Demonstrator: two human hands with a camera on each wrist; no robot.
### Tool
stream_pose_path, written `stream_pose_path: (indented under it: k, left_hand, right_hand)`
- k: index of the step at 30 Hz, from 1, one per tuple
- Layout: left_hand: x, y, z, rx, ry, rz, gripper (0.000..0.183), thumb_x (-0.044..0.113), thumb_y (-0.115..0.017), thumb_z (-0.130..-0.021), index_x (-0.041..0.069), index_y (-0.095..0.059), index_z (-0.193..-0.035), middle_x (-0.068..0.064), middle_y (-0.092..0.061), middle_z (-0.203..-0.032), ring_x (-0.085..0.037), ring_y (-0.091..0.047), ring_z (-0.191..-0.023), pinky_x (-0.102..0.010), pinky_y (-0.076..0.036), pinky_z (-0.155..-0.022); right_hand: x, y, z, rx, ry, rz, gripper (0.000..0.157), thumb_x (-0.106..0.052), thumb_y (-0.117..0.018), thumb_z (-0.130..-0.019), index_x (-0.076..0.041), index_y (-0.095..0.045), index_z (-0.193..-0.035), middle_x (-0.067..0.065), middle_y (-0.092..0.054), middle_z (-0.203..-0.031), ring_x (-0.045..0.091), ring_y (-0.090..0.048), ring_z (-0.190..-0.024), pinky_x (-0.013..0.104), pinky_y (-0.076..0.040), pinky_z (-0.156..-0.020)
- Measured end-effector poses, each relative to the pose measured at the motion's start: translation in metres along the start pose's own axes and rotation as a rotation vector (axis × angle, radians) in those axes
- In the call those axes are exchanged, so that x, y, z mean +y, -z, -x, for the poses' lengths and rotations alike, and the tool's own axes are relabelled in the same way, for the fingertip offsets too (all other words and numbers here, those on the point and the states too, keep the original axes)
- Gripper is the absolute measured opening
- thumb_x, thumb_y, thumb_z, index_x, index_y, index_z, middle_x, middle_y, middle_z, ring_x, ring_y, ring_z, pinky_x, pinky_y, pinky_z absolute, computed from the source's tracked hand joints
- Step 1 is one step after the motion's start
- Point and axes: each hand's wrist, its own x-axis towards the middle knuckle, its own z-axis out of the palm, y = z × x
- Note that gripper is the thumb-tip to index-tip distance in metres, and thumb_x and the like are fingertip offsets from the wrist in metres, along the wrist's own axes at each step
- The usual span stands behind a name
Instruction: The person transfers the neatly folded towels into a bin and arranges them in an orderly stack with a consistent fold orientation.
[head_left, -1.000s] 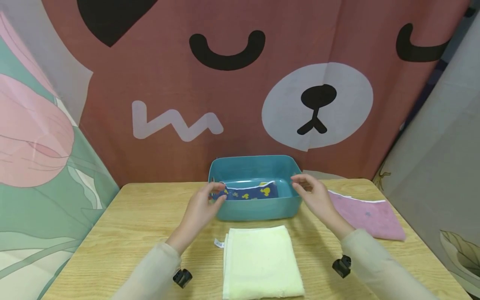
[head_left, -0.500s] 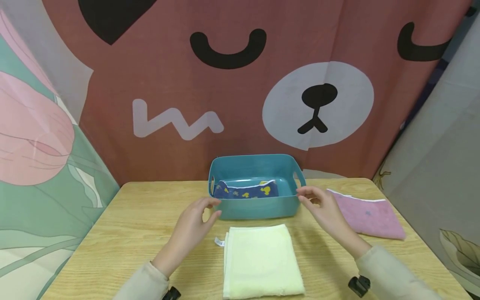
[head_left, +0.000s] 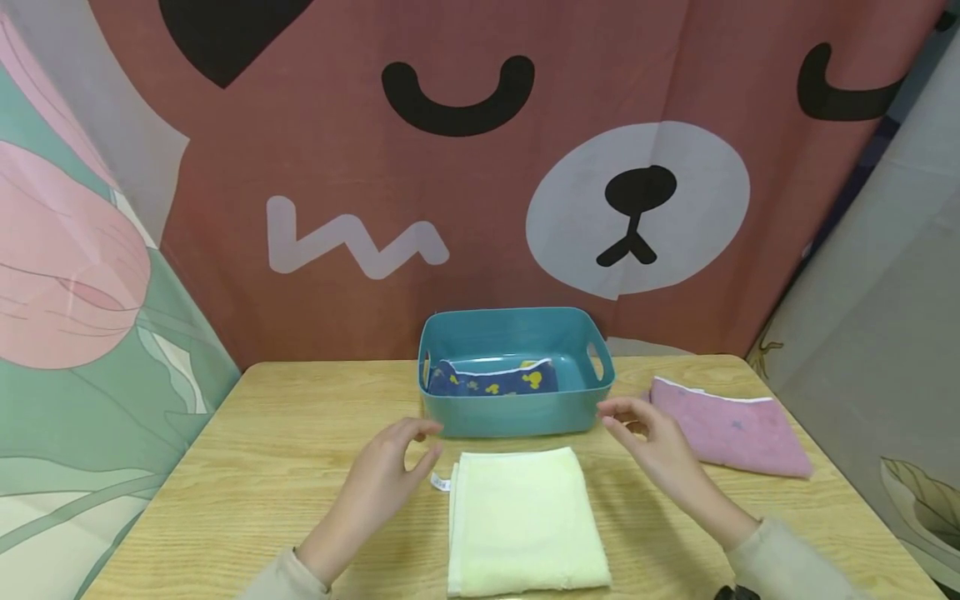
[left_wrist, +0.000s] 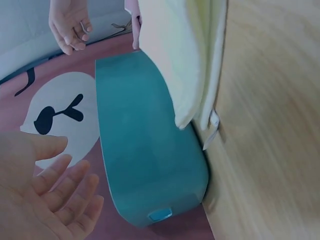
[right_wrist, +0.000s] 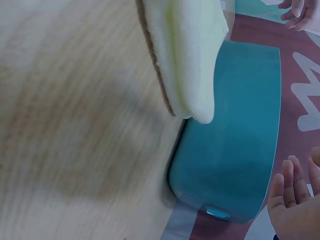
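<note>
A folded pale yellow towel (head_left: 528, 525) with a small white tag lies flat on the table between my forearms. Behind it stands a teal plastic basket (head_left: 517, 417) with handle holes in its ends. Inside the basket is a folded navy cloth (head_left: 480, 382) with yellow figures and a white edge. My left hand (head_left: 386, 462), fingers loosely bent and holding nothing, hovers in front of the basket's left corner. The right hand (head_left: 652, 437) hovers off the basket's front right corner, likewise holding nothing. Both wrist views show relaxed, parted fingers on the left hand (left_wrist: 55, 195) and right hand (right_wrist: 297, 200).
A folded pink cloth (head_left: 738, 433) with a white edge lies on the right side of the wooden table (head_left: 300, 433). A curtain with a bear face (head_left: 480, 192) hangs right behind the table, and patterned curtains flank both sides.
Both hands have come away from the basket's ends, back and down toward the person. The basket and the cloths stay where they were.
</note>
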Motion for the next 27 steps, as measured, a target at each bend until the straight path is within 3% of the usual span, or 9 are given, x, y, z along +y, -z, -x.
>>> stream_pose_path:
  k: [8, 17, 27]
  left_hand:
    - [0.001, -0.008, 0.017, -0.072, 0.032, -0.007, 0.024, 0.016, -0.076, -0.088, 0.014, -0.07, -0.112, 0.004, -0.069, -0.105, -0.016, -0.064, -0.097, -0.038, -0.054, -0.082]
    - [-0.004, -0.018, 0.03, -0.098, 0.004, -0.023, 0.022, 0.016, -0.076, -0.087, 0.014, -0.07, -0.109, 0.004, -0.069, -0.104, -0.013, -0.064, -0.093, -0.036, -0.055, -0.079]
    - [-0.008, -0.022, 0.044, -0.21, 0.041, 0.007, 0.022, 0.018, -0.073, -0.091, 0.013, -0.069, -0.112, 0.003, -0.069, -0.109, -0.015, -0.063, -0.095, -0.037, -0.054, -0.079]
  right_hand:
    - [0.004, -0.005, 0.015, 0.008, 0.007, -0.007, 0.014, -0.008, -0.066, -0.095, -0.007, -0.07, -0.109, 0.002, -0.07, -0.102, 0.005, -0.06, -0.091, 0.022, -0.05, -0.078]
    - [0.008, -0.012, 0.029, -0.024, 0.028, -0.032, 0.012, -0.003, -0.067, -0.093, -0.008, -0.07, -0.104, -0.001, -0.071, -0.096, 0.005, -0.062, -0.087, 0.024, -0.051, -0.075]
    - [0.015, -0.017, 0.048, -0.079, -0.017, 0.005, 0.011, -0.004, -0.068, -0.092, -0.006, -0.07, -0.103, 0.0, -0.07, -0.097, 0.003, -0.06, -0.085, 0.025, -0.052, -0.073]
